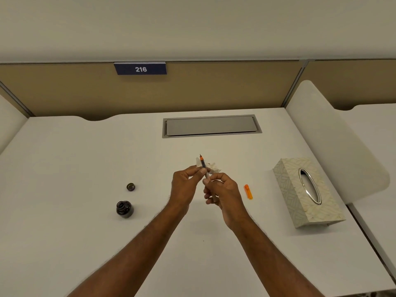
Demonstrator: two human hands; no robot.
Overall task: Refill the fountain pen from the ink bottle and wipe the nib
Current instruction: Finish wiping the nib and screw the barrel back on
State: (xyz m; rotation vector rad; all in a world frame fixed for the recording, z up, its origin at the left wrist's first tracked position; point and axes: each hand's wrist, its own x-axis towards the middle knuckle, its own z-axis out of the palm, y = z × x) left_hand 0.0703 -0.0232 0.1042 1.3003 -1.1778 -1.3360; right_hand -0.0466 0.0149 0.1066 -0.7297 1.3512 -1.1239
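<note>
My right hand grips the lower barrel of the fountain pen, which points up and away with its dark nib at the top. My left hand pinches a small white tissue against the pen's section, just below the nib. Both hands hover above the middle of the white desk. The open ink bottle, dark and round, stands at the left, apart from my hands. Its cap lies just behind it. The orange pen cap lies on the desk right of my right hand.
A patterned tissue box with an oval opening sits at the right. A grey cable hatch is set into the desk behind my hands. A tan partition with a sign "216" closes the back, and white dividers stand at both sides.
</note>
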